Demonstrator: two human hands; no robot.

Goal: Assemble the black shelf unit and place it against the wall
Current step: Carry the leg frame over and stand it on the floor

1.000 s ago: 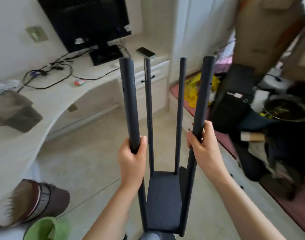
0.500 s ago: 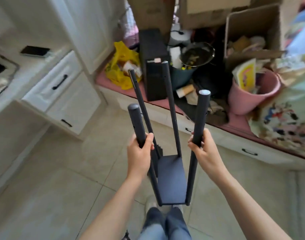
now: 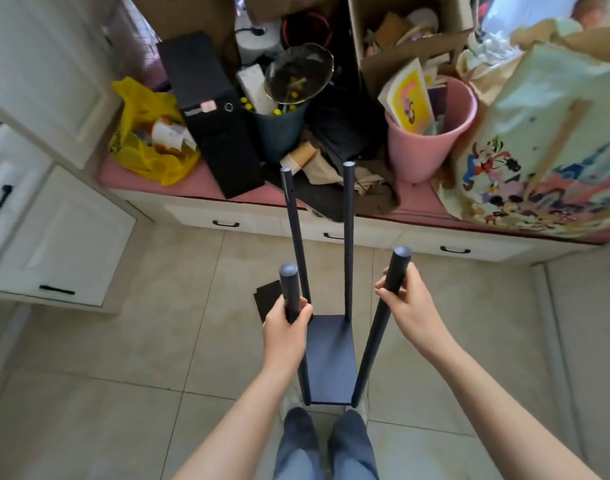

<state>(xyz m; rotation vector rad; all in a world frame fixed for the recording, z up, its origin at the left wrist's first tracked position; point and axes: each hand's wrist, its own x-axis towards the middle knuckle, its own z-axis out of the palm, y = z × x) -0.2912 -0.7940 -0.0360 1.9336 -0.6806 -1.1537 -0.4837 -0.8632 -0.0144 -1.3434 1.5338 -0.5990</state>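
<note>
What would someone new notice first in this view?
The black shelf unit is front and centre, its posts pointing up, gripped by the left hand and right hand. Behind it a bench is heaped with clutter: a yellow bag at left, a pink bin mid-right and a cartoon-print bag at far right.

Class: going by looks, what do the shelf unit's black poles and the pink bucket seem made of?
Black poles: probably metal tube, matt dark coating; slim, straight, capped round ends. Pink bucket: likely plastic, smooth with slight sheen; thin rim, even colour.
</note>
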